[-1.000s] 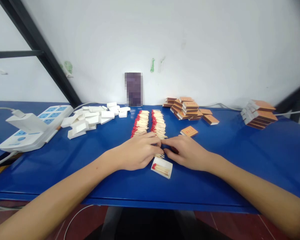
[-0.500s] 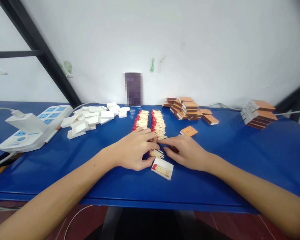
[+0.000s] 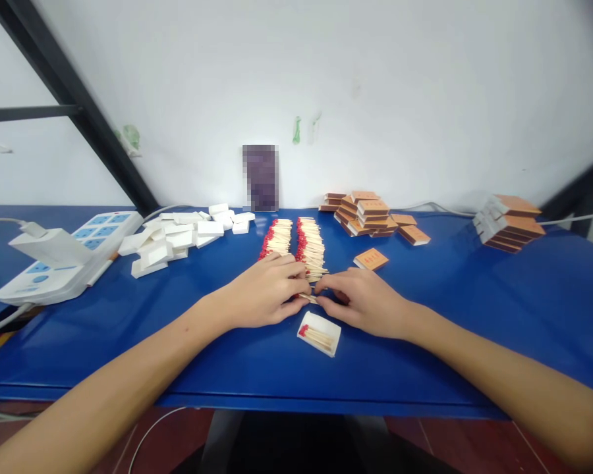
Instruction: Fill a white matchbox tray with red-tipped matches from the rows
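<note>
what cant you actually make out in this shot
Head view, the only one:
How many matches the left hand and right hand pinch between them: their fingers cover most of the bunch.
Upright card against the wall: blurred out.
Print on the lone orange box: too small.
Power strip: its cable runs off the left edge.

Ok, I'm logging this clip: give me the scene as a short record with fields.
left hand: pinches small bundle of red-tipped wooden matches
right hand: pinches the same bundle's other end
toward person: open white cardboard tray, few matches inside
behind hands: two long rows of loose matches
surface: blue table
back right: stacked orange matchbox sleeves
</note>
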Available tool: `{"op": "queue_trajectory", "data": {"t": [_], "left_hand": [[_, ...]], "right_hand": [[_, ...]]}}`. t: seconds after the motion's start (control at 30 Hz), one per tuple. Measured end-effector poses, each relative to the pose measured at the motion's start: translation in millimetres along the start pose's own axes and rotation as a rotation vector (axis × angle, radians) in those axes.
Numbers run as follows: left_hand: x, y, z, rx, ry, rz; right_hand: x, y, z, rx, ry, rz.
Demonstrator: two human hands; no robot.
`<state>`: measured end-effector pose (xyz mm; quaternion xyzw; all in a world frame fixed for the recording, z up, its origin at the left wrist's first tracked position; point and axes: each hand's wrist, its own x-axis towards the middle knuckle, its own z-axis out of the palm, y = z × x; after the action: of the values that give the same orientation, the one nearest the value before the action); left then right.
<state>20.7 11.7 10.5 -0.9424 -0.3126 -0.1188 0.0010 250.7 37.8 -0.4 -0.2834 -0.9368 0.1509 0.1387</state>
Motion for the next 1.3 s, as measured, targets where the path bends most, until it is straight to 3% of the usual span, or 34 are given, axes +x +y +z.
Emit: {"op": "queue_trajectory", "data": {"t": [0.7, 1.3], "left_hand": [[0.4, 1.6, 1.3, 0.03, 0.05, 0.0], [2.4, 3.2, 0.7, 0.028, 0.018, 0.029]], "right_hand": [[1.8, 0.5, 5.1, -0.007, 0.061, 0.003], [0.9, -0.9, 8.6, -0.042, 0.11, 0.007]]}}
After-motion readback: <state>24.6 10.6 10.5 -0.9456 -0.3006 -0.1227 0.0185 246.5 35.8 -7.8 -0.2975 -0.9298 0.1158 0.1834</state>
